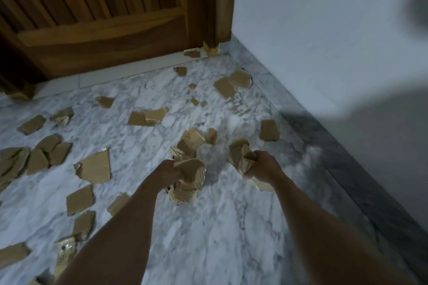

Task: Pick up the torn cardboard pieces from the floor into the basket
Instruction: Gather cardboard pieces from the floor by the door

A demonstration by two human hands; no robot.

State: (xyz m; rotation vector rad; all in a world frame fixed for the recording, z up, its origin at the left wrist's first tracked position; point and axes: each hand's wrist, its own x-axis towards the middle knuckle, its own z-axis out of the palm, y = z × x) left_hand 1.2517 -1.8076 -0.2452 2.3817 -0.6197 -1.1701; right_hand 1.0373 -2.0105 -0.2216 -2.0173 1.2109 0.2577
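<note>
Floor (208, 238): cardboard pieces (95, 168) lay scattered across it, thickest at the left. Door (92, 18): stood at the far side, one scrap (192, 53) against its sill. Wall (324, 30): ran along the right, meeting the door frame at the far corner. Left hand (170, 172) and right hand (261, 165): side by side above mid-floor, each gripping a bunch of pieces, with one lone piece (268, 130) just beyond the right one.
</note>
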